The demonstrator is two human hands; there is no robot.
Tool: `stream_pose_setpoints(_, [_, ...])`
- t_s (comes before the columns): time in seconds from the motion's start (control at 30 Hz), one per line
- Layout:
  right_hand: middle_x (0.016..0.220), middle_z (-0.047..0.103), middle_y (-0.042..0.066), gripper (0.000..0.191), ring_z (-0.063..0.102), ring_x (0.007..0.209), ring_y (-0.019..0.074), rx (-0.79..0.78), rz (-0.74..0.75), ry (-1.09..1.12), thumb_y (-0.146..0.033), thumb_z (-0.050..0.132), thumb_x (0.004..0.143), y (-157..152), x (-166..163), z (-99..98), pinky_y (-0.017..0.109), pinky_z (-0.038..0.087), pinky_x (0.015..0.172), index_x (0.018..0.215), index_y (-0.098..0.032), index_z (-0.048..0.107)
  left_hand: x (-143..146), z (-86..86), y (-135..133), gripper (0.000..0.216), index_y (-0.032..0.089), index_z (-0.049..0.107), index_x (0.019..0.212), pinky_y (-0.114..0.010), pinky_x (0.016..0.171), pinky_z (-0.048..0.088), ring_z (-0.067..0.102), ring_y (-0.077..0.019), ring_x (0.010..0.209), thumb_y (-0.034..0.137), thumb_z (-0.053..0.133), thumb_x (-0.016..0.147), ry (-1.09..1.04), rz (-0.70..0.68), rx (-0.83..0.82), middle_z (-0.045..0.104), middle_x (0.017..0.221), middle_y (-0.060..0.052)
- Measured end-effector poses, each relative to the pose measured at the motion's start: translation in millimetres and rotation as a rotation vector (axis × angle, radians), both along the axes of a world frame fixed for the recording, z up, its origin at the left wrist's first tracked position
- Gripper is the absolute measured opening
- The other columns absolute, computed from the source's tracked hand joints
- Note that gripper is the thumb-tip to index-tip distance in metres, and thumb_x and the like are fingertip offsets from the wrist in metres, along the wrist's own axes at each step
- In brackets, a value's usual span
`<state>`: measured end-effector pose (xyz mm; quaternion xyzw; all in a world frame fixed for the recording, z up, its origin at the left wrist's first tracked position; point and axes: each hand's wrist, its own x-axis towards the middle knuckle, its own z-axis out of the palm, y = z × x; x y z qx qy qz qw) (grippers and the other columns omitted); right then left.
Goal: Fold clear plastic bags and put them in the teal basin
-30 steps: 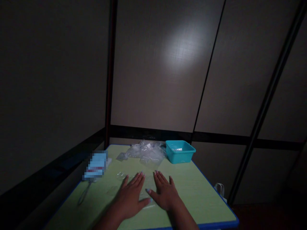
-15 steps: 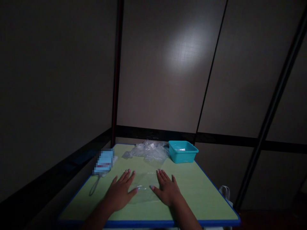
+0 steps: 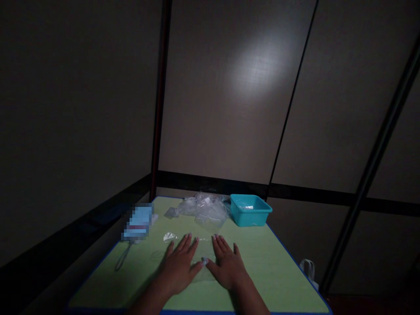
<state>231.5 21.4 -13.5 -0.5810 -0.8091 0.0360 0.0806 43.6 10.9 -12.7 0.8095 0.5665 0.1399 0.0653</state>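
A clear plastic bag (image 3: 204, 251) lies flat on the green tabletop, partly covered by both hands. My left hand (image 3: 180, 267) rests palm down on its left part, fingers stretched out. On the right part lies my right hand (image 3: 229, 264), also palm down with the fingers extended. The two thumbs nearly meet over the middle of the plastic. A shiny corner of clear plastic (image 3: 169, 237) sticks up just beyond my left fingers; whether it belongs to the same bag I cannot tell.
Behind the hands is a heap of crumpled clear plastic bags (image 3: 206, 210). A turquoise basin (image 3: 251, 214) stands at the back right with some plastic inside. A blurred blue item (image 3: 139, 222) with a strap is at the left edge. Dark panelled walls enclose the green table (image 3: 272, 271).
My left hand has slid right over the plastic, bringing its thumb close to the right one. A shiny plastic corner now shows beyond the left fingers. My right hand stays nearly in place.
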Motion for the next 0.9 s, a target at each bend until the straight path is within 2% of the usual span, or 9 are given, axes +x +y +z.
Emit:
stream_pose_setpoints(0.17, [0.146,0.011,0.005,0.076,0.008,0.134,0.0224,-0.004,-0.005,0.015,-0.067,0.018,0.081,2,0,-2.9,0.054,0.006,0.103,0.14,-0.02,0.012,-44,-13.2,8,0.066,0.029,0.021,0.138,-0.055,0.103,0.01,0.009,-0.0261,0.134,0.06,0.031,0.08,0.02,0.077,-0.03,0.015,0.146,-0.004])
stream_pose_setpoints(0.3, [0.146,0.011,0.005,0.076,0.008,0.134,0.0225,-0.002,-0.011,0.022,-0.067,0.019,0.081,3,1,-4.1,0.054,0.004,0.103,0.14,-0.02,0.012,-60,-14.2,8,0.065,0.026,0.024,0.138,-0.053,0.104,0.009,0.01,-0.0239,0.134,0.059,0.028,0.082,0.042,0.109,-0.019,0.015,0.146,-0.006])
stream_pose_setpoints(0.4, [0.146,0.012,0.005,0.076,0.009,0.134,0.0223,-0.002,-0.01,0.024,-0.068,0.018,0.081,3,0,-4.1,0.053,0.005,0.103,0.14,-0.02,0.013,-53,-10.9,6,0.07,0.021,0.025,0.138,-0.057,0.102,0.005,0.007,-0.028,0.134,0.062,0.028,0.08,0.062,0.18,0.002,0.017,0.145,-0.012])
stream_pose_setpoints(0.47, [0.146,0.012,0.005,0.076,0.01,0.134,0.0225,-0.003,-0.011,0.02,-0.067,0.018,0.081,3,0,-3.5,0.053,0.006,0.103,0.14,-0.021,0.013,-37,-4.5,1,0.073,0.02,0.027,0.137,-0.06,0.1,0.0,0.003,-0.0319,0.133,0.064,0.029,0.079,0.062,0.215,0.041,0.017,0.144,-0.014])
stream_pose_setpoints(0.63, [0.146,0.012,0.003,0.067,0.008,0.134,0.0213,-0.022,-0.01,-0.019,-0.058,0.02,0.085,2,-1,0.4,0.053,0.006,0.104,0.14,-0.021,0.013,19,19.9,-15,0.063,0.03,0.021,0.138,-0.055,0.104,0.007,0.007,-0.0275,0.134,0.06,0.025,0.083,-0.05,-0.136,0.049,0.015,0.146,-0.004])
stream_pose_setpoints(0.7, [0.146,0.011,0.003,0.067,0.008,0.134,0.0213,-0.032,-0.014,-0.03,-0.057,0.022,0.085,2,-1,1.2,0.052,0.007,0.104,0.14,-0.02,0.013,28,23.2,-12,0.065,0.029,0.021,0.138,-0.056,0.104,0.006,0.008,-0.0282,0.134,0.062,0.026,0.082,-0.045,-0.159,0.03,0.018,0.145,-0.005])
stream_pose_setpoints(0.8, [0.146,0.011,0.004,0.071,0.008,0.134,0.0227,-0.022,-0.019,-0.017,-0.061,0.023,0.083,2,-1,-0.1,0.052,0.006,0.104,0.14,-0.021,0.013,14,13.9,1,0.065,0.026,0.029,0.136,-0.059,0.102,0.005,0.008,-0.0301,0.133,0.06,0.029,0.081,0.019,0.003,-0.001,0.019,0.145,-0.009])
stream_pose_setpoints(0.9, [0.145,0.012,0.004,0.074,0.008,0.134,0.024,-0.002,-0.012,0.011,-0.065,0.021,0.081,4,1,-4.1,0.053,0.006,0.104,0.14,-0.021,0.013,-20,-3.5,15,0.067,0.026,0.025,0.137,-0.059,0.101,0.008,0.008,-0.0289,0.133,0.062,0.028,0.081,0.045,0.099,-0.021,0.018,0.145,-0.011])
